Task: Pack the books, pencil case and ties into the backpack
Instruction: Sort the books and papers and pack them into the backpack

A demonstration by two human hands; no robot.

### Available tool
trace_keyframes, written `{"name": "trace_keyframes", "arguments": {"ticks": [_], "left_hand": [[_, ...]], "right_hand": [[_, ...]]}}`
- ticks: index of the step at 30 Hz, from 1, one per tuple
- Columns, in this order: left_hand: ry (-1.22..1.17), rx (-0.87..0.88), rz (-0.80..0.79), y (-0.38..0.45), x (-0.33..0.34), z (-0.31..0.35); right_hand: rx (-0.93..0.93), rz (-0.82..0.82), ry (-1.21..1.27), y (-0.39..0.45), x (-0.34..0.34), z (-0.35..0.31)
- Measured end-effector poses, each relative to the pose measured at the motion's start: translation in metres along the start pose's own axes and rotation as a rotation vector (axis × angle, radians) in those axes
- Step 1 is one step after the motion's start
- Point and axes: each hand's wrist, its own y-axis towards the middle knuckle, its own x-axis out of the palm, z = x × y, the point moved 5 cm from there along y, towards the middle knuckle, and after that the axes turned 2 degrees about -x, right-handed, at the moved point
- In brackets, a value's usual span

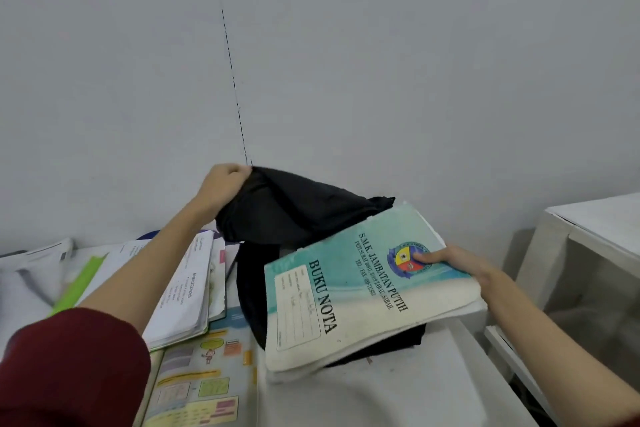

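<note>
A black backpack [294, 211] lies on the white table [398, 388] against the wall. My left hand [221, 187] grips its upper edge and lifts the fabric. My right hand [457, 262] holds a teal and white notebook [360, 291] marked "BUKU NOTA" by its right edge, thumb on the cover; at least one more thin book lies under it in the same grip. The notebook hovers over the lower part of the backpack. No pencil case or ties can be made out.
To the left lie a stack of books and papers [183, 291], a colourful open textbook [204, 378] near the front, and a green folder [78, 284]. A white shelf unit [588, 236] stands to the right of the table.
</note>
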Motion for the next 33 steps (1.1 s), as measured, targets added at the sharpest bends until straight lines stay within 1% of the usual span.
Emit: {"name": "trace_keyframes", "arguments": {"ticks": [2, 3, 4, 5, 6, 7, 9, 11, 12, 13, 14, 16, 18, 21, 24, 25, 26, 27, 28, 29, 31, 32, 33], "left_hand": [[0.303, 0.278, -0.167, -0.017, 0.015, 0.033], [0.495, 0.371, -0.236, -0.028, 0.026, 0.046], [0.702, 0.459, -0.277, -0.038, 0.036, 0.055], [0.882, 0.544, -0.283, -0.047, 0.047, 0.063], [0.999, 0.616, -0.258, -0.054, 0.056, 0.070], [1.049, 0.671, -0.205, -0.059, 0.062, 0.078], [1.061, 0.717, -0.097, -0.065, 0.067, 0.094], [1.054, 0.731, -0.039, -0.064, 0.068, 0.105], [1.056, 0.733, -0.027, -0.064, 0.068, 0.109], [1.055, 0.733, -0.017, -0.063, 0.067, 0.112], [1.047, 0.729, -0.013, -0.063, 0.066, 0.114], [1.029, 0.729, -0.004, -0.060, 0.064, 0.115], [1.030, 0.734, -0.004, -0.061, 0.062, 0.113], [1.018, 0.732, -0.019, -0.061, 0.062, 0.110], [1.002, 0.727, -0.016, -0.059, 0.059, 0.107], [0.993, 0.726, -0.016, -0.058, 0.059, 0.106], [0.985, 0.725, -0.021, -0.057, 0.058, 0.104], [0.981, 0.729, -0.026, -0.057, 0.058, 0.103], [0.978, 0.732, -0.031, -0.057, 0.058, 0.101], [0.977, 0.734, -0.035, -0.057, 0.058, 0.100], [0.973, 0.730, -0.036, -0.055, 0.056, 0.097], [0.969, 0.725, -0.034, -0.054, 0.055, 0.096], [0.963, 0.719, -0.030, -0.052, 0.054, 0.095]], "right_hand": [[0.016, 0.086, 0.011, 0.004, -0.001, 0.005], [0.007, 0.149, 0.049, 0.008, -0.001, 0.008], [-0.002, 0.224, 0.101, 0.010, 0.000, 0.010], [-0.005, 0.286, 0.167, 0.013, 0.002, 0.014], [-0.014, 0.346, 0.229, 0.015, 0.005, 0.017], [-0.029, 0.416, 0.293, 0.018, 0.008, 0.020], [-0.095, 0.557, 0.428, 0.023, 0.018, 0.026], [-0.172, 0.684, 0.533, 0.027, 0.036, 0.033], [-0.188, 0.709, 0.574, 0.030, 0.049, 0.036], [-0.185, 0.697, 0.622, 0.035, 0.065, 0.039], [-0.171, 0.644, 0.673, 0.039, 0.083, 0.040], [-0.120, 0.457, 0.775, 0.052, 0.116, 0.041], [-0.033, 0.282, 0.740, 0.059, 0.142, 0.043], [0.101, 0.150, 0.551, 0.062, 0.162, 0.051], [0.131, 0.163, 0.414, 0.061, 0.164, 0.050], [0.135, 0.169, 0.305, 0.059, 0.161, 0.049], [0.141, 0.164, 0.135, 0.056, 0.158, 0.048], [0.120, 0.162, -0.092, 0.053, 0.152, 0.047], [0.063, 0.177, -0.355, 0.051, 0.146, 0.044], [-0.044, 0.237, -0.630, 0.050, 0.138, 0.039], [-0.351, 0.440, -1.138, 0.045, 0.125, 0.027], [-0.494, 0.506, -1.315, 0.042, 0.122, 0.024], [-0.611, 0.538, -1.435, 0.040, 0.119, 0.023]]}}
